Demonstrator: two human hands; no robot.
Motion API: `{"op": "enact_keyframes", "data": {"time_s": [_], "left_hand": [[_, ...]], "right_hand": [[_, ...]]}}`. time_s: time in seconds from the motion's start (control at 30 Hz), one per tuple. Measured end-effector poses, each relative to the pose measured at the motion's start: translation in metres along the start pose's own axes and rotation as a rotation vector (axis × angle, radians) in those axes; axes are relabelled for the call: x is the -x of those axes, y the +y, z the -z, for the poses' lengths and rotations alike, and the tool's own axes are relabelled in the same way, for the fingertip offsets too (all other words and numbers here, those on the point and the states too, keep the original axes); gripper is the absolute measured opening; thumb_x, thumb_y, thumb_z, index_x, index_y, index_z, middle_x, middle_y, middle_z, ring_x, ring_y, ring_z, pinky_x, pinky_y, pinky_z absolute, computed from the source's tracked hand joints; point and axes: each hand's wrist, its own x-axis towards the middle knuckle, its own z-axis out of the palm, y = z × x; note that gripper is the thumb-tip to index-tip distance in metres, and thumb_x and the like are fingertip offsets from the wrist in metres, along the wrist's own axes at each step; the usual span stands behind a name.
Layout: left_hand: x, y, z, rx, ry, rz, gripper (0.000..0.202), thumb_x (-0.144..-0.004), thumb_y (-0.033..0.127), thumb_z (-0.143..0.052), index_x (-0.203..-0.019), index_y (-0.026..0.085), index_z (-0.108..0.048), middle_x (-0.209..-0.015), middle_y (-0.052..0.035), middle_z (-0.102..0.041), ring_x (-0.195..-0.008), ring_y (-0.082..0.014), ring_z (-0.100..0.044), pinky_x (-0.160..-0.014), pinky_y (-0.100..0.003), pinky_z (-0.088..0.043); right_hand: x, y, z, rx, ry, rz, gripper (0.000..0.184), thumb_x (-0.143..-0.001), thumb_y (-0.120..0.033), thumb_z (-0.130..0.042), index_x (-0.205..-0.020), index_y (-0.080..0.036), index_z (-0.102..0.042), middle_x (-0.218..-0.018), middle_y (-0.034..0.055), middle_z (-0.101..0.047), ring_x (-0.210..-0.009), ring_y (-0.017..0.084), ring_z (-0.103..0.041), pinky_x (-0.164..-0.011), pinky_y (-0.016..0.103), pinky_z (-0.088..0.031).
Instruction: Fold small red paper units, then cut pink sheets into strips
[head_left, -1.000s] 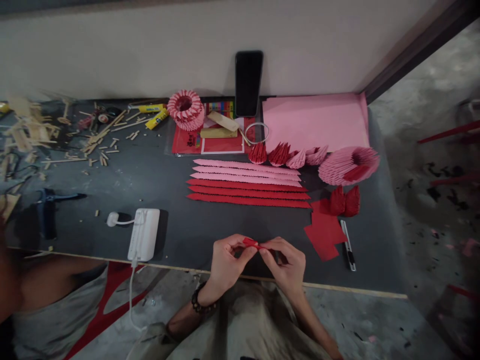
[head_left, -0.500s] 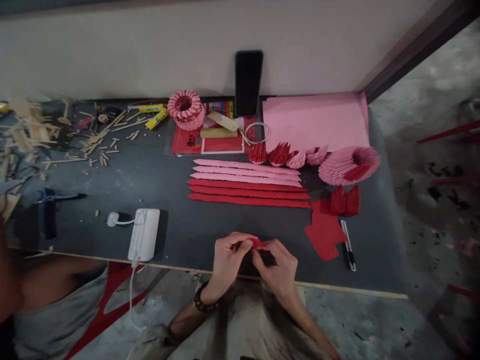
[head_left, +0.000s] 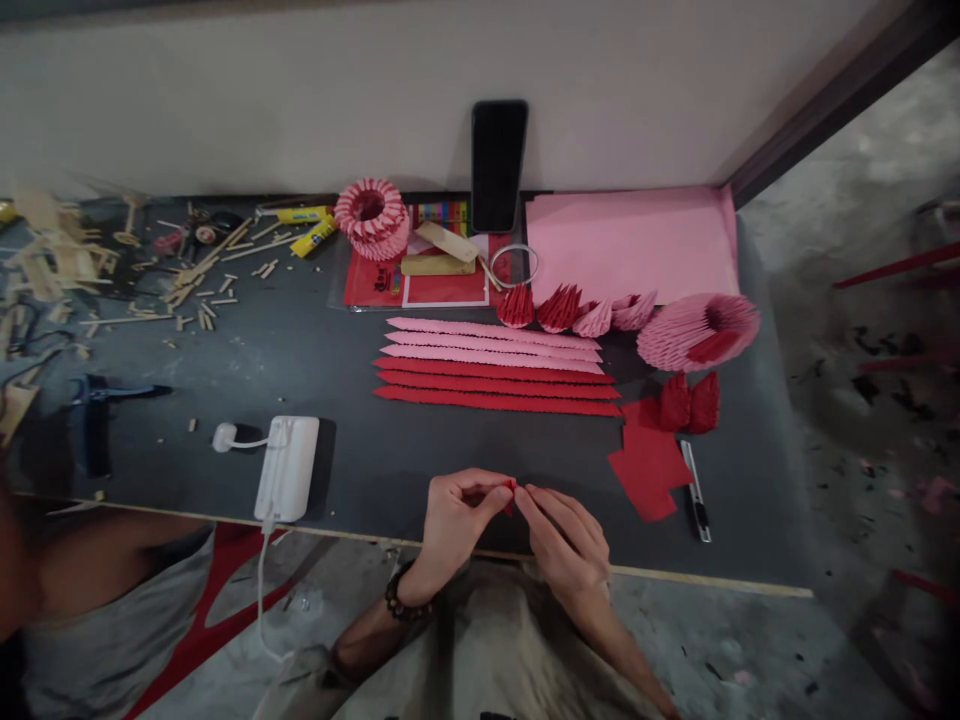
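I note a dark tabletop [head_left: 375, 460] beneath both hands; beyond the right hand, a pleated pink paper bowl [head_left: 670, 335] lies tipped, something red inside; left hand [head_left: 459, 512] pinches a small red paper piece [head_left: 512, 484], its long axis covered; right hand [head_left: 568, 540] has fingertips just beside it, rightward, grip unclear to me.

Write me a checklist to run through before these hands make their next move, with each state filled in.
1. Red paper piece secure in the left hand: ok, pinched at the fingertips.
2. Right hand gripping it too: cannot tell; its fingertips are close against it.
3. Utility knife away from both hands: ok, lying beside the loose red paper.
4. Knife blade retracted: cannot tell, too small.
5. Loose red paper neatly stacked: not ok, pieces lie askew.
6. Pink strips and red strips in orderly rows: ok.
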Motion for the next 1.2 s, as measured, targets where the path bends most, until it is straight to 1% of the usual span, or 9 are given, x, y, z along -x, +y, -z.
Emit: {"op": "enact_keyframes", "data": {"time_s": [0.13, 0.2, 0.3, 0.4, 0.5, 0.67, 0.8, 1.03, 1.2], "left_hand": [[0.001, -0.001, 0.002, -0.014, -0.032, 0.001, 0.019, -0.08, 0.035, -0.088, -0.086, 0.017, -0.087, -0.08, -0.0078, -0.085, -0.07, -0.0178, -0.077, -0.072, -0.027, -0.064], [0.001, -0.001, 0.002, -0.039, -0.033, -0.03, 0.019, -0.083, 0.035, -0.086, -0.086, 0.016, -0.087, -0.08, -0.0078, -0.084, -0.069, -0.0176, -0.076, -0.07, -0.026, -0.063], [0.003, -0.003, -0.001, -0.133, 0.002, -0.116, 0.018, -0.088, 0.035, -0.081, -0.087, 0.018, -0.086, -0.081, -0.0069, -0.084, -0.07, -0.017, -0.076, -0.069, -0.025, -0.062], [0.004, -0.006, -0.004, -0.217, 0.048, -0.198, 0.016, -0.09, 0.033, -0.079, -0.087, 0.019, -0.086, -0.082, -0.0056, -0.085, -0.071, -0.0167, -0.076, -0.07, -0.025, -0.062], [0.005, -0.009, -0.005, -0.259, 0.061, -0.215, 0.013, -0.089, 0.033, -0.081, -0.089, 0.022, -0.088, -0.087, -0.0054, -0.087, -0.079, -0.0194, -0.08, -0.076, -0.027, -0.064], [0.004, -0.01, -0.001, -0.366, 0.033, -0.232, 0.018, -0.093, 0.031, -0.078, -0.107, 0.028, -0.089, -0.106, -0.0045, -0.088, -0.097, -0.0232, -0.083, -0.091, -0.033, -0.066], [0.004, -0.01, 0.001, -0.392, 0.031, -0.24, 0.02, -0.092, 0.025, -0.077, -0.109, 0.028, -0.088, -0.104, -0.0037, -0.088, -0.091, -0.0219, -0.084, -0.087, -0.032, -0.067], [0.007, -0.013, -0.002, -0.398, 0.038, -0.26, 0.01, -0.092, 0.029, -0.079, -0.098, 0.026, -0.087, -0.095, -0.0037, -0.088, -0.086, -0.0205, -0.083, -0.081, -0.03, -0.065], [0.002, -0.011, 0.001, -0.376, 0.153, -0.335, 0.009, -0.088, 0.023, -0.081, -0.088, 0.028, -0.088, -0.089, -0.0034, -0.087, -0.084, -0.0206, -0.081, -0.082, -0.031, -0.064]], "right_hand": [[0.006, 0.007, 0.005, 0.025, -0.086, 0.035, 0.048, -0.093, -0.009, -0.073, -0.134, -0.035, -0.076, -0.12, 0.0004, -0.084, -0.096, 0.022, -0.082, -0.086, 0.034, -0.072], [0.001, 0.006, 0.007, -0.065, -0.076, -0.018, 0.041, -0.093, -0.01, -0.073, -0.127, -0.033, -0.079, -0.112, 0.0012, -0.085, -0.093, 0.021, -0.082, -0.082, 0.033, -0.072], [-0.014, -0.001, 0.008, -0.194, -0.034, -0.223, 0.025, -0.095, -0.017, -0.072, -0.116, -0.027, -0.081, -0.098, 0.0037, -0.085, -0.078, 0.018, -0.079, -0.07, 0.03, -0.07], [-0.026, -0.01, 0.008, -0.243, -0.075, -0.462, 0.009, -0.096, -0.022, -0.074, -0.1, -0.022, -0.082, -0.087, 0.0027, -0.082, -0.066, 0.013, -0.073, -0.061, 0.025, -0.063], [-0.027, -0.012, 0.005, -0.266, -0.1, -0.579, 0.011, -0.095, -0.025, -0.074, -0.087, -0.023, -0.08, -0.077, -0.0004, -0.078, -0.064, 0.012, -0.07, -0.055, 0.022, -0.055], [-0.02, -0.008, -0.001, -0.252, -0.084, -0.634, 0.01, -0.096, -0.027, -0.073, -0.09, -0.024, -0.079, -0.08, -0.0011, -0.077, -0.066, 0.012, -0.068, -0.058, 0.023, -0.052], [-0.022, -0.01, -0.003, -0.311, -0.092, -0.635, 0.009, -0.096, -0.029, -0.074, -0.099, -0.025, -0.081, -0.09, 0.0019, -0.08, -0.075, 0.014, -0.072, -0.065, 0.025, -0.056], [-0.024, -0.013, -0.011, -0.247, 0.006, -0.639, 0.018, -0.096, -0.029, -0.073, -0.08, -0.022, -0.077, -0.068, -0.002, -0.07, -0.059, 0.011, -0.062, -0.055, 0.023, -0.048], [-0.019, -0.01, -0.015, -0.396, -0.008, -0.698, 0.018, -0.093, -0.038, -0.079, -0.103, -0.023, -0.082, -0.085, 0.0027, -0.078, -0.069, 0.015, -0.069, -0.06, 0.026, -0.054]]}}
